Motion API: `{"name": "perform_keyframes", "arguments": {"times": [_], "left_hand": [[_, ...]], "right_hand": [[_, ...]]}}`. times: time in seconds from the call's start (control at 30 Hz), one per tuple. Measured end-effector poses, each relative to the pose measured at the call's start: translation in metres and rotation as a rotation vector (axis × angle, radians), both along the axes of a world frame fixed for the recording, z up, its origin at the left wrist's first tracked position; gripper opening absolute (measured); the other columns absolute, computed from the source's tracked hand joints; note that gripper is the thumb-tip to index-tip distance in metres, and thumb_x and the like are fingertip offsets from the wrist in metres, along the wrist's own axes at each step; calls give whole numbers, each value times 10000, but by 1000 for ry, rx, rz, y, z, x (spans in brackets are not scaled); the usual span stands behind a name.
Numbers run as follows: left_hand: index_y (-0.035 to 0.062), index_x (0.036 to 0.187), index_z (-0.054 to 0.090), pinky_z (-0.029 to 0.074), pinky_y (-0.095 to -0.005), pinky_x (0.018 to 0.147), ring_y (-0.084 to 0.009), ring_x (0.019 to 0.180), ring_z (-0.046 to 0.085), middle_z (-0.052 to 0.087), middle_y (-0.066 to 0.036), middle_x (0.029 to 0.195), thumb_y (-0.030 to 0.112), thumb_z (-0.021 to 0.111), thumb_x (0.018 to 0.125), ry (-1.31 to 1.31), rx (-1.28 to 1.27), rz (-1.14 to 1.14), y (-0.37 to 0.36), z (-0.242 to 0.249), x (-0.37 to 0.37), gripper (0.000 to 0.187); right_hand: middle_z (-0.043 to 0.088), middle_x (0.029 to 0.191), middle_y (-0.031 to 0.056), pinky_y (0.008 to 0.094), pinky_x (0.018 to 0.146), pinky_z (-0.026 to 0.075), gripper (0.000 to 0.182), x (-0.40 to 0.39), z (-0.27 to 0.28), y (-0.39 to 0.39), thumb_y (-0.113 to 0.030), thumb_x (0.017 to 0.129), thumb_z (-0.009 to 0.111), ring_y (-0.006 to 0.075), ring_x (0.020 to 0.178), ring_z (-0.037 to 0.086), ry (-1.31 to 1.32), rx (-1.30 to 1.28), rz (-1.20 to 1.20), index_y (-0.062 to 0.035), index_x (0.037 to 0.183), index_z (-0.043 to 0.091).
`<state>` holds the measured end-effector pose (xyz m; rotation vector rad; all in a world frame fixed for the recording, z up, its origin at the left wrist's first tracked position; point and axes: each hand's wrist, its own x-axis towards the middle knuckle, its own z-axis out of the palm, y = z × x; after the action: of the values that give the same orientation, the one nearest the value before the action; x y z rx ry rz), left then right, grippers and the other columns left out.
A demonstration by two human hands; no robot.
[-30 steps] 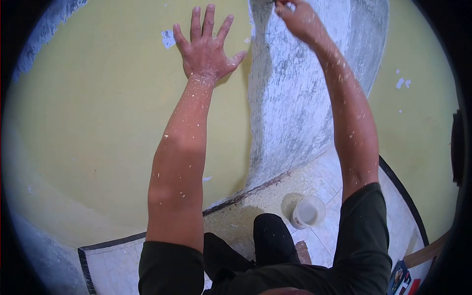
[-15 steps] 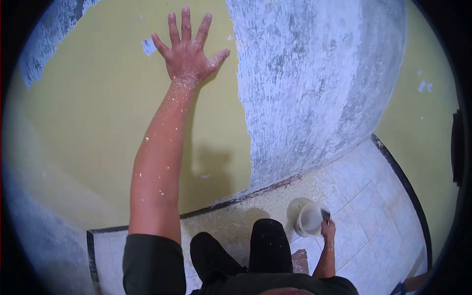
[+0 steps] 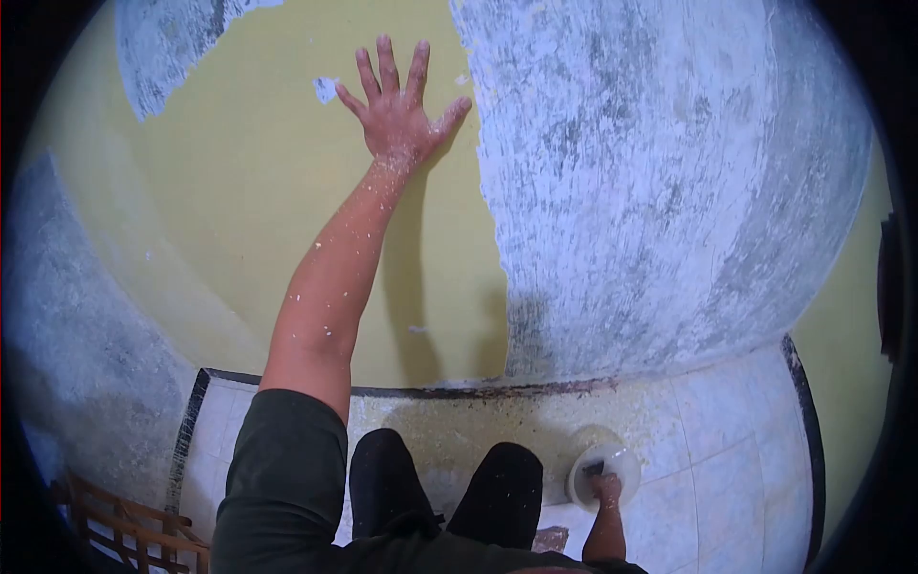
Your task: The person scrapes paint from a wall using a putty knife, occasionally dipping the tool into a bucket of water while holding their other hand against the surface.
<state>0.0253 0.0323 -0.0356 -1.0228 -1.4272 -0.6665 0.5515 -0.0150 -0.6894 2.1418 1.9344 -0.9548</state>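
My left hand (image 3: 397, 124) presses flat against the yellow painted wall (image 3: 277, 182), fingers spread. Pale flecks dot its wrist and forearm. Just to its right, the yellow paint ends in a ragged edge beside a stripped grey-white patch (image 3: 622, 172). Down on the floor, my right hand (image 3: 605, 486) reaches into the mouth of a white bucket (image 3: 627, 461). Its fingers are closed around a small dark flat tool (image 3: 595, 469), whose exact kind I cannot tell.
Pale floor tiles (image 3: 732, 450) carry crumbs along the wall's foot, where a dark baseboard strip (image 3: 478, 391) runs. A brown flat piece (image 3: 550, 540) lies near my knees (image 3: 497, 488). Wooden slatted furniture (image 3: 134, 526) stands at the lower left. Another bare grey patch (image 3: 86, 306) covers the left wall.
My right hand and the dark tool have gone from the bucket's right rim into its mouth. The view has shifted; my left hand stays spread on the wall.
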Motion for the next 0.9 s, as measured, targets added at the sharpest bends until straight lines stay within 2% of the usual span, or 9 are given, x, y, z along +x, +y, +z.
{"name": "perform_keyframes", "arguments": {"times": [0.03,0.1,0.17,0.5,0.73,0.9], "left_hand": [[335,1541,265,-45,-757,1062,-406,1493,-6,46,-123,1641,829,503,755,10,14,11,0,0,2,958],[331,1543,258,-39,-740,1079,-403,1494,-3,55,-122,1640,812,525,757,-18,-8,40,0,0,4,959],[331,1544,254,-35,-735,1084,-402,1494,-3,57,-122,1639,804,532,758,-16,-4,44,-2,-1,6,958],[294,1551,246,-7,-723,1096,-401,1494,14,55,-121,1639,778,536,778,-5,-7,93,2,-3,8,957],[275,1556,238,1,-716,1094,-412,1492,15,43,-132,1640,765,529,794,26,-29,115,6,-7,8,951],[275,1557,231,4,-718,1093,-417,1491,10,34,-139,1640,765,534,791,27,-15,108,5,-3,5,959]], "right_hand": [[689,1030,272,450,875,536,397,-1,-14,-11,-373,815,624,343,1015,681,-60,201,123,-42,1016,712],[667,1129,259,425,978,491,413,2,-94,1,-377,858,568,348,1123,632,-120,38,242,-37,1028,730],[683,1114,223,445,987,479,379,1,-96,-9,-331,887,521,335,1131,630,-51,-38,448,-75,1073,730],[692,1093,205,440,971,487,374,-55,-119,51,-334,884,532,326,1088,645,6,-38,626,-83,1083,727],[699,1076,191,437,958,493,371,-84,-148,33,-336,883,541,319,1054,657,59,-113,743,-89,1090,724],[704,1064,182,434,949,498,369,-115,-140,54,-337,881,547,315,1030,666,68,-97,792,-93,1095,722]]}}
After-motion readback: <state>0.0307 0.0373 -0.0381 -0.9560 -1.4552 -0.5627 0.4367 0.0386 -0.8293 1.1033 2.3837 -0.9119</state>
